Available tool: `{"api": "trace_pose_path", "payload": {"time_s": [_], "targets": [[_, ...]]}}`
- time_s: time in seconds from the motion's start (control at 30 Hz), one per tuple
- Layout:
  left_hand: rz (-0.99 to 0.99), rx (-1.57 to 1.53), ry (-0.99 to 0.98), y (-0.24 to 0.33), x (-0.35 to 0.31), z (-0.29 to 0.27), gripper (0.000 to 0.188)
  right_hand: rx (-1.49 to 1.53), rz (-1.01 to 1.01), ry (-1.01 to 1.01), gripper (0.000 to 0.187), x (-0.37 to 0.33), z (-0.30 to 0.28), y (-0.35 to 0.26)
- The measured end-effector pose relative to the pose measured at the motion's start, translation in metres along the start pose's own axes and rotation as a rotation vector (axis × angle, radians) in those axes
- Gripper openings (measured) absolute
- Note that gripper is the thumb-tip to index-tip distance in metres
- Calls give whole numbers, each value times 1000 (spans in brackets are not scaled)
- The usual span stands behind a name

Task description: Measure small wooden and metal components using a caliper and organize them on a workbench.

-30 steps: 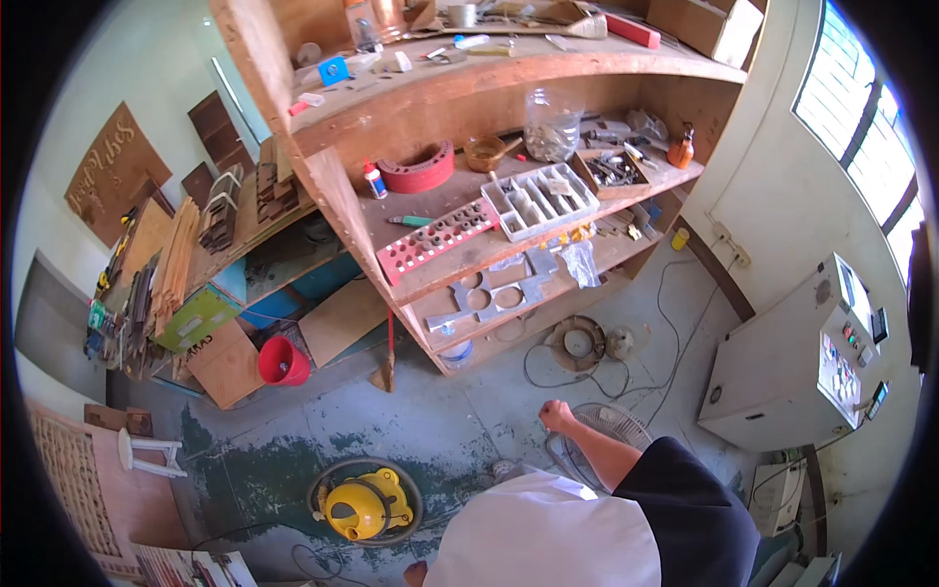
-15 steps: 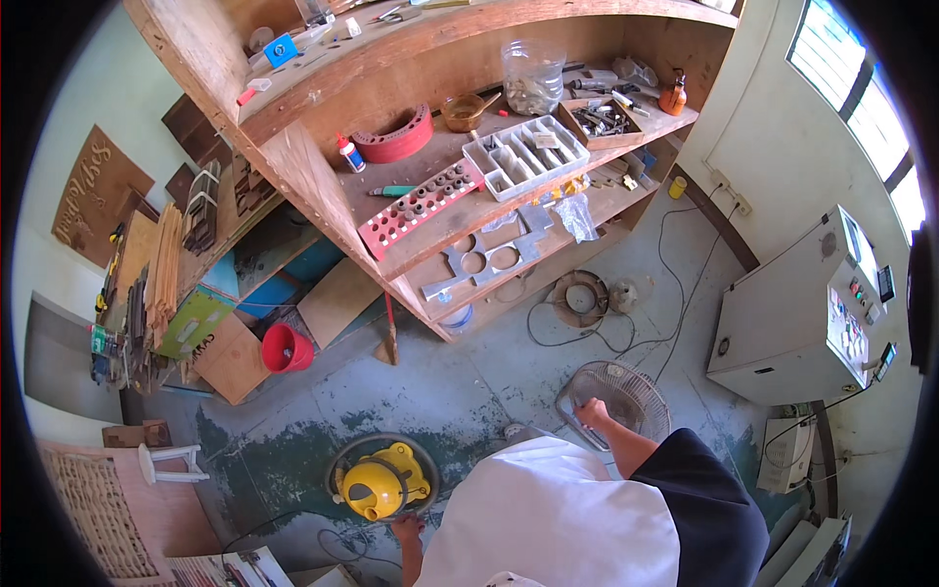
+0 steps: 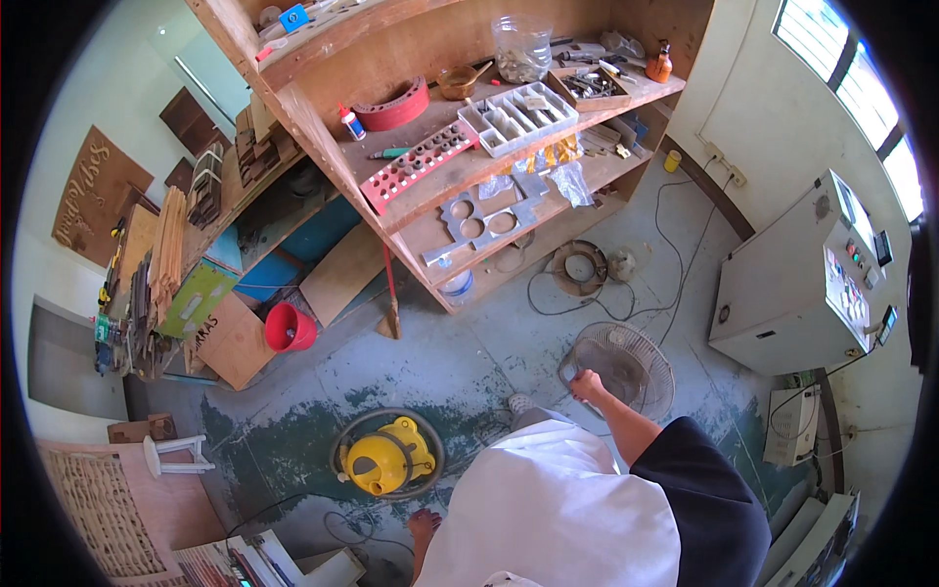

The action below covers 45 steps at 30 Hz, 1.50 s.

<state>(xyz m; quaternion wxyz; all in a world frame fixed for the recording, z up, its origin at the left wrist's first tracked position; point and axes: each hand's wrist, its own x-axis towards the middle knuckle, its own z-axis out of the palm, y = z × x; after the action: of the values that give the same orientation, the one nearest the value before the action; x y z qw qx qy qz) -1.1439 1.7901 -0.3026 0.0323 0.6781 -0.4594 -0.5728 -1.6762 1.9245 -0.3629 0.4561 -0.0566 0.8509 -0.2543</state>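
My right hand point(image 3: 587, 385) is closed at the near-left rim of a round wire fan guard point(image 3: 641, 364), and its fingers appear to grip that rim. Grey floor shows through the mesh. My left hand point(image 3: 424, 525) hangs low beside my white apron point(image 3: 558, 489), with loosely curled fingers and no object visible in it. Closest to it is a yellow vacuum cleaner point(image 3: 377, 465) on the floor, ringed by its grey hose point(image 3: 437, 460). One shoe point(image 3: 520, 402) shows ahead of the apron.
A wooden shelf unit point(image 3: 411, 220) ahead carries a red socket rack point(image 3: 416, 168), a divided tray point(image 3: 518, 119) and tools. A grey control cabinet point(image 3: 782, 279) stands right. Cables point(image 3: 675, 293) and a ring-shaped part point(image 3: 580, 267) lie on the floor. A red bucket point(image 3: 290, 327) is left.
The view has shifted, so the floor items appear higher in it. My right hand stays at the fan guard's rim. My left hand shows slightly farther right, farther from the vacuum cleaner.
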Motion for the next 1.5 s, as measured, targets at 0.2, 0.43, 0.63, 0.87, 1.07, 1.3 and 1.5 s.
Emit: {"api": "trace_pose_path", "payload": {"time_s": [0.2,0.43,0.63,0.87,1.07,1.3,1.5], "targets": [[20,200,-126,-77,-9,-20,21,-9,-26,7,24,-36,24,46],[555,1340,-368,-161,8,-43,22,-117,170,-31,19,-88,31,121],[350,645,-218,-182,4,-50,16,-16,225,-12,18,-127,34,157],[341,298,-177,-163,-7,-40,19,88,220,8,19,-134,30,149],[292,275,-175,-148,-11,-28,21,149,131,49,19,-126,22,131],[107,217,-216,-107,5,-9,19,186,169,118,19,-129,11,132],[-100,164,-190,-36,43,22,18,220,258,147,16,-117,-3,157]]}}
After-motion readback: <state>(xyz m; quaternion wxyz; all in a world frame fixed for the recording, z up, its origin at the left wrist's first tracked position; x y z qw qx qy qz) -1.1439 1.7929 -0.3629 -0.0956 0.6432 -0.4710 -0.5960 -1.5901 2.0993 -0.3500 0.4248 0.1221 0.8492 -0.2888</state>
